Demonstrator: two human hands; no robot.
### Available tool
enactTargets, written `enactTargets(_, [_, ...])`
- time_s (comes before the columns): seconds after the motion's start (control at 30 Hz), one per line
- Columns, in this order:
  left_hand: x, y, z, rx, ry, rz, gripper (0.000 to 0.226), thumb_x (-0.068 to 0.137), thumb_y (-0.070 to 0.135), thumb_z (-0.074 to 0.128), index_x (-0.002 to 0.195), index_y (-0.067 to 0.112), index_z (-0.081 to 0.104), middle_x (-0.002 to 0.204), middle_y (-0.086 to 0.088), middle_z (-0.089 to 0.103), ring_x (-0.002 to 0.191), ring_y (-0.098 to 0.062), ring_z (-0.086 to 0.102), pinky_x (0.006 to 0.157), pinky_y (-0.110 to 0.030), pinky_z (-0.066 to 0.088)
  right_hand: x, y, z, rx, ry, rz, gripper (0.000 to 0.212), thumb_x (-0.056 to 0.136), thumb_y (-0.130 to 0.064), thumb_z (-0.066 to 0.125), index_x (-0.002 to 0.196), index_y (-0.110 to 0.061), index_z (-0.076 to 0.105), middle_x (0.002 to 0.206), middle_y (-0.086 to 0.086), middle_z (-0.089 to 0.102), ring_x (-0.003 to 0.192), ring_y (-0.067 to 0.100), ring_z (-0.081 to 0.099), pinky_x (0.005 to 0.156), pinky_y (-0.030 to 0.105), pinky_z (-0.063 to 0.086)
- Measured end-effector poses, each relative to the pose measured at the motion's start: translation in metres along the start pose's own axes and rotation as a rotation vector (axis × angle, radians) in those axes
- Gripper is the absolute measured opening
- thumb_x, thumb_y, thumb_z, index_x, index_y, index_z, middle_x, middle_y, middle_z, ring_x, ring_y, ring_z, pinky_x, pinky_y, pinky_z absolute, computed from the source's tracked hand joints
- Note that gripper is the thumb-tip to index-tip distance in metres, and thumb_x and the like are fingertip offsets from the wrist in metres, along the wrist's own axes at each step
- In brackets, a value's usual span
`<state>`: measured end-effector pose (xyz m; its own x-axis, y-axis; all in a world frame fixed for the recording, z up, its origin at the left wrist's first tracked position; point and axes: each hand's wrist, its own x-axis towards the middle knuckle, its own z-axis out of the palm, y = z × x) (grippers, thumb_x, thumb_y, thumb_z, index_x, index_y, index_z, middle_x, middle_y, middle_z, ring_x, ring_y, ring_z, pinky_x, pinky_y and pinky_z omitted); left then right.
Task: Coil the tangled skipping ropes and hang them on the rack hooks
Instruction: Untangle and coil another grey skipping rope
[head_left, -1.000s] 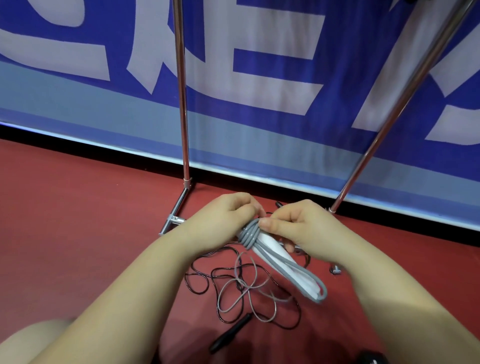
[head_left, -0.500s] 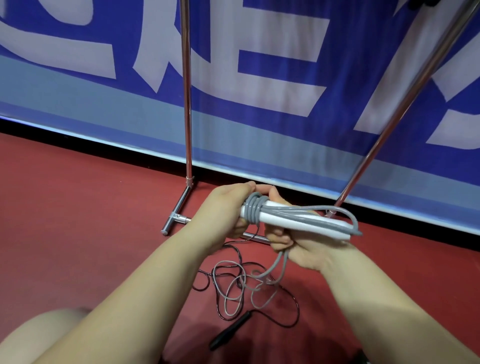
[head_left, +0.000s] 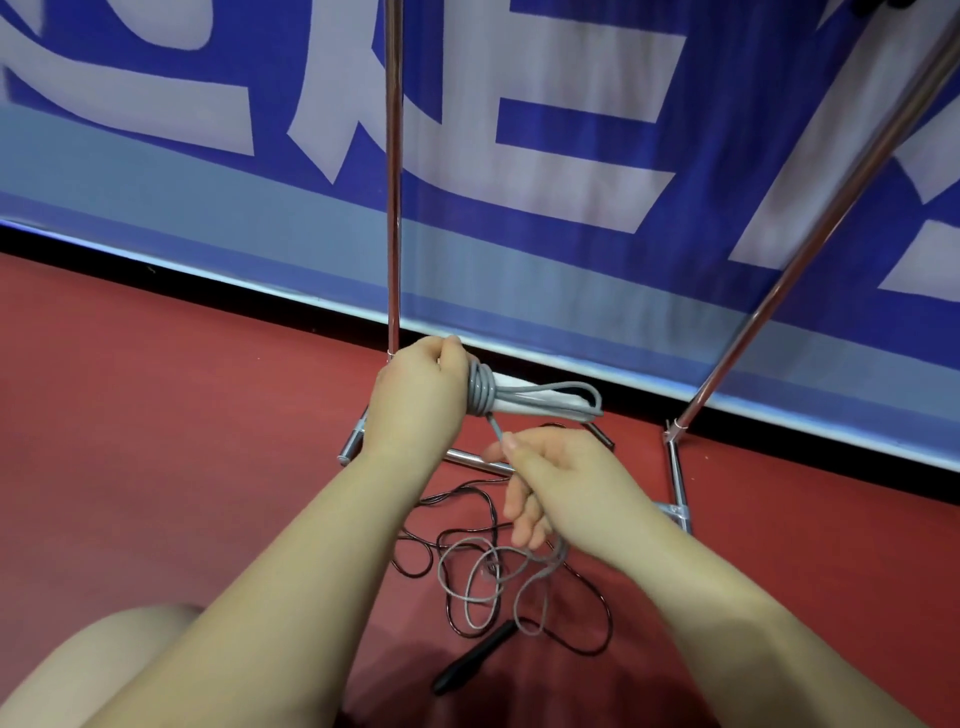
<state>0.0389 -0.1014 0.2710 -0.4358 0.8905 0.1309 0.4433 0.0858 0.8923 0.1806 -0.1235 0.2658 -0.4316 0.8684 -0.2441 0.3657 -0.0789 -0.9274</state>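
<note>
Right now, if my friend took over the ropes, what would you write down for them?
Left hand: grips the grey rope bundle at its wrapped end; white handles stick out to the right.
Right hand: pinches the loose grey strand just under the bundle; the rest trails to the floor.
Black rope: tangled on the floor with the grey slack, one black handle nearest you.
Rack: poles stand behind; hooks are out of view.
Done: a few grey wraps around the handles.
Left: finish wrapping grey, hang it, then coil and hang black.
</note>
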Motion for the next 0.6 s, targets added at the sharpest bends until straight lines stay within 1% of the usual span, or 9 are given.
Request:
enactTargets(0.13, [-0.002,0.001,0.0,0.161,0.006,0.024,0.036,0.099,0.026,0.036,0.081,0.006,0.06,0.068,-0.008,0.058,0.073,-0.028,0.05,0.056,-0.036,0.031,-0.012,-0.003,-0.009,-0.32,0.029,-0.106,0.022,0.093,-0.035,0.055,0.086,-0.016,0.064,0.053,-0.003,0.057,0.044,0.011,0.058,0.051,0.033,0.052])
enactTargets(0.2, [-0.003,0.001,0.001,0.204,-0.015,0.025,0.035,0.099,0.026,0.036,0.074,0.011,0.056,0.063,-0.004,0.054,0.071,-0.028,0.049,0.055,-0.035,0.028,-0.014,-0.003,-0.017,-0.465,0.12,-0.222,0.017,0.086,-0.035,0.065,0.078,-0.02,0.064,0.055,-0.003,0.056,0.049,0.012,0.054,0.055,0.033,0.048])
enactTargets(0.27, [-0.004,0.004,0.003,0.247,-0.048,0.039,0.037,0.099,0.025,0.037,0.064,0.016,0.046,0.057,-0.002,0.047,0.062,-0.024,0.043,0.051,-0.033,0.026,-0.013,-0.002,-0.024,-0.578,0.237,-0.317,0.012,0.082,-0.034,0.07,0.075,-0.024,0.066,0.058,-0.005,0.056,0.055,0.01,0.049,0.059,0.032,0.042])
enactTargets(0.37, [-0.006,0.009,0.007,0.293,-0.142,0.093,0.04,0.098,0.025,0.038,0.059,0.018,0.04,0.054,-0.001,0.042,0.056,-0.018,0.039,0.049,-0.031,0.025,-0.007,-0.001,-0.039,-0.593,0.335,-0.371,0.01,0.08,-0.035,0.072,0.08,-0.024,0.072,0.066,-0.008,0.062,0.063,0.008,0.053,0.063,0.033,0.045])
enactTargets(0.47, [-0.007,0.011,0.01,0.282,-0.263,0.153,0.043,0.098,0.028,0.041,0.057,0.018,0.038,0.052,0.001,0.04,0.054,-0.015,0.039,0.05,-0.031,0.025,-0.001,0.001,-0.056,-0.579,0.337,-0.36,0.011,0.078,-0.037,0.072,0.084,-0.028,0.075,0.082,-0.009,0.067,0.079,0.007,0.061,0.075,0.033,0.048])
enactTargets(0.5, [-0.008,0.011,0.011,0.275,-0.308,0.173,0.043,0.098,0.029,0.042,0.057,0.018,0.038,0.052,0.002,0.04,0.053,-0.014,0.038,0.051,-0.031,0.026,0.0,0.002,-0.06,-0.58,0.31,-0.329,0.013,0.078,-0.037,0.072,0.086,-0.028,0.076,0.083,-0.009,0.068,0.081,0.006,0.061,0.077,0.031,0.048])
enactTargets(0.53, [-0.008,0.011,0.012,0.264,-0.355,0.188,0.042,0.098,0.029,0.043,0.058,0.017,0.04,0.052,0.002,0.04,0.053,-0.014,0.038,0.052,-0.031,0.028,0.001,0.002,-0.062,-0.565,0.265,-0.289,0.014,0.079,-0.037,0.071,0.087,-0.027,0.077,0.083,-0.009,0.069,0.08,0.004,0.062,0.077,0.029,0.048])
enactTargets(0.57, [-0.008,0.009,0.013,0.24,-0.404,0.196,0.041,0.098,0.029,0.044,0.06,0.014,0.044,0.054,0.002,0.041,0.053,-0.015,0.037,0.053,-0.031,0.029,0.001,0.003,-0.064,-0.525,0.213,-0.25,0.015,0.079,-0.036,0.071,0.088,-0.026,0.077,0.079,-0.01,0.07,0.075,0.002,0.062,0.072,0.026,0.049])
enactTargets(0.6, [-0.008,0.009,0.014,0.203,-0.456,0.197,0.039,0.098,0.03,0.045,0.063,0.011,0.049,0.056,0.0,0.042,0.054,-0.015,0.036,0.056,-0.032,0.03,0.001,0.003,-0.065,-0.472,0.163,-0.219,0.016,0.08,-0.034,0.071,0.088,-0.022,0.078,0.072,-0.012,0.069,0.066,-0.001,0.061,0.064,0.02,0.047])
